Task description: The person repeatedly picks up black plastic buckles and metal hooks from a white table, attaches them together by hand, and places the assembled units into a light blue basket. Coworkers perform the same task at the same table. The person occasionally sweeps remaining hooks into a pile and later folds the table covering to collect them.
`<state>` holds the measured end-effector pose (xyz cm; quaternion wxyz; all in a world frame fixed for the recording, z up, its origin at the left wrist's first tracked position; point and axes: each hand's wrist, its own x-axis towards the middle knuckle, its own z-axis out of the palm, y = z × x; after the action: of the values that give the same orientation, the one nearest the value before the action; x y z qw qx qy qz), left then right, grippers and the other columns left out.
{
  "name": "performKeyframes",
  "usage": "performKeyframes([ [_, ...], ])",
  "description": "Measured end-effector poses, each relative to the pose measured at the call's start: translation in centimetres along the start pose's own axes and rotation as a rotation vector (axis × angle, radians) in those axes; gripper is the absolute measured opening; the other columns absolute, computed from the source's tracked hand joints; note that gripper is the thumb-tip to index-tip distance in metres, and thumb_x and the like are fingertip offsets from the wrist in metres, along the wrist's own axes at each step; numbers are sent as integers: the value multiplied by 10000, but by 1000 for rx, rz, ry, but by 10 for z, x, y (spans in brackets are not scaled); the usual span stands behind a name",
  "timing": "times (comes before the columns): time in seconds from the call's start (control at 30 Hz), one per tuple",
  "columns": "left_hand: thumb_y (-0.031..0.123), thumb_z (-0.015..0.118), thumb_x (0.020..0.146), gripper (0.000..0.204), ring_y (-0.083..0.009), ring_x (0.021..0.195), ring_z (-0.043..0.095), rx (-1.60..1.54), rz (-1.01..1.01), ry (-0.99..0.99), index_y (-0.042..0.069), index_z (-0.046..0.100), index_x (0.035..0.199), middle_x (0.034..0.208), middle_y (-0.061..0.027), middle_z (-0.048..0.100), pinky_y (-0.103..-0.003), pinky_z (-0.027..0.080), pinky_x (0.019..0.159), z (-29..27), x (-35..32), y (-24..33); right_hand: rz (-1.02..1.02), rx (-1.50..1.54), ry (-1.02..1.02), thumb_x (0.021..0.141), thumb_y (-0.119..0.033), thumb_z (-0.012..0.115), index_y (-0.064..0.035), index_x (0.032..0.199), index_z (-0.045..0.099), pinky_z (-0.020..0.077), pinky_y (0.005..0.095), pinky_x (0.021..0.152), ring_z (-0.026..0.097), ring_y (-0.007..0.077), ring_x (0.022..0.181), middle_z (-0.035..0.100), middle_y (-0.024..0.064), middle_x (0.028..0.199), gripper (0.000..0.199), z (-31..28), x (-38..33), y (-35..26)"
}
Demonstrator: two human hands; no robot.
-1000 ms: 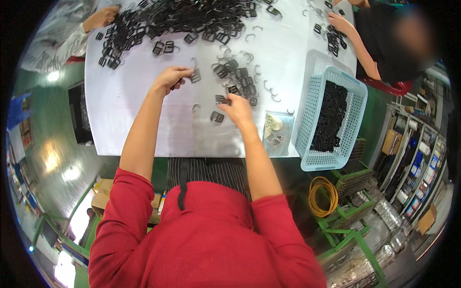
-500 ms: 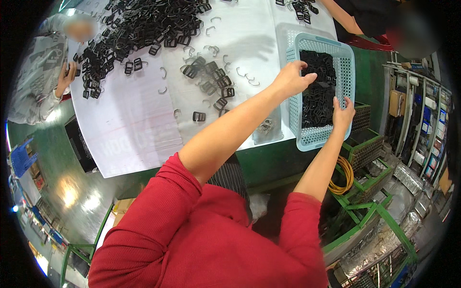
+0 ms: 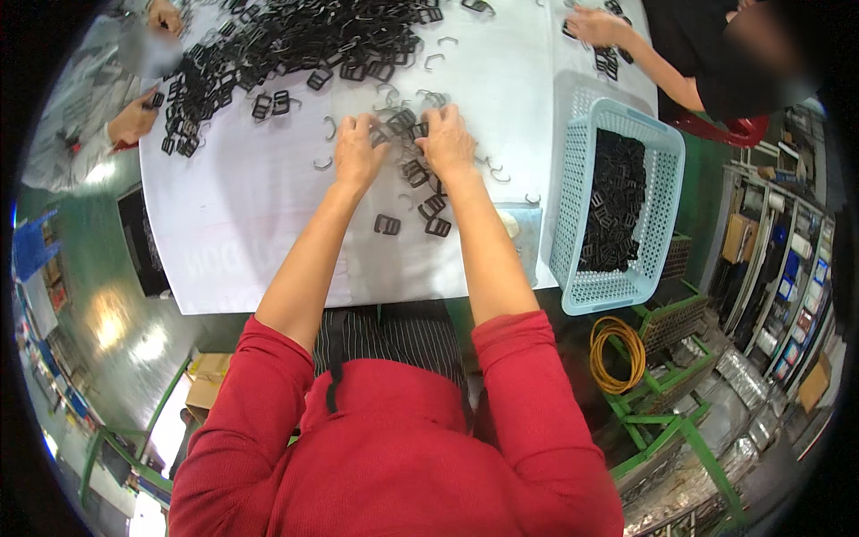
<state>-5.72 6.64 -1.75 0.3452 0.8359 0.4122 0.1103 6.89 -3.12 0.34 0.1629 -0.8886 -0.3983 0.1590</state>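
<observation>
Both hands rested on the white bench [image 3: 268, 233], left of the blue basket [image 3: 667, 170]. The left hand [image 3: 358, 150] and right hand [image 3: 446, 139] lay among small black buckles [image 3: 403, 121]; whether either grip was closed could not be told.

White table [image 3: 250, 242]: our left hand [image 3: 358, 150] and right hand [image 3: 446, 141] lie side by side on a small cluster of black buckles [image 3: 413, 170], fingers curled among them. Far left, a large buckle heap [image 3: 295, 40]. Right, a pale blue basket [image 3: 664, 179] part-filled with buckles. Coiled yellow cable [image 3: 617, 353] near right. Co-workers' hands at far left [image 3: 134, 116] and far right [image 3: 592, 25].
</observation>
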Motion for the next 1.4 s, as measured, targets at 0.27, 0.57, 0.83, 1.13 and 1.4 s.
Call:
performKeyframes([
  [0.27,200,680,786,289,-178,797,599,-915,-526,-341,66,615,1034,950,-48,629,-305,486,687,-28,16,-30,267,1014,-190,761,-113,702,-31,1025,620,472,270,638,614,163,723,649,50,805,288,-25,-10,44],
  [0.57,301,696,758,340,-249,803,596,21,-71,-284,47,604,965,940,-120,633,-359,456,675,-1,35,17,471,919,-251,809,-149,653,-28,1047,626,473,244,649,580,100,721,611,26,771,268,-34,-29,68],
  [0.83,269,581,875,233,-61,717,475,-1254,-353,-696,73,579,1001,936,-1,583,-177,310,489,-74,20,-5,485,-36,-135,747,-305,675,-32,939,646,484,335,666,608,181,741,627,81,761,335,-6,-21,25],
  [1.13,306,620,844,244,-152,636,572,-130,20,-516,88,580,945,726,-18,605,-276,428,541,-6,-28,5,557,885,-226,664,-287,750,-34,751,669,466,314,627,582,176,642,647,71,703,280,-22,-30,53],
  [1.4,209,612,805,278,-257,810,613,258,320,-303,125,543,1061,925,-76,623,-381,489,665,16,-50,0,326,78,-58,696,-360,741,-69,1004,559,482,392,741,609,304,873,604,122,953,461,-6,-50,52],
])
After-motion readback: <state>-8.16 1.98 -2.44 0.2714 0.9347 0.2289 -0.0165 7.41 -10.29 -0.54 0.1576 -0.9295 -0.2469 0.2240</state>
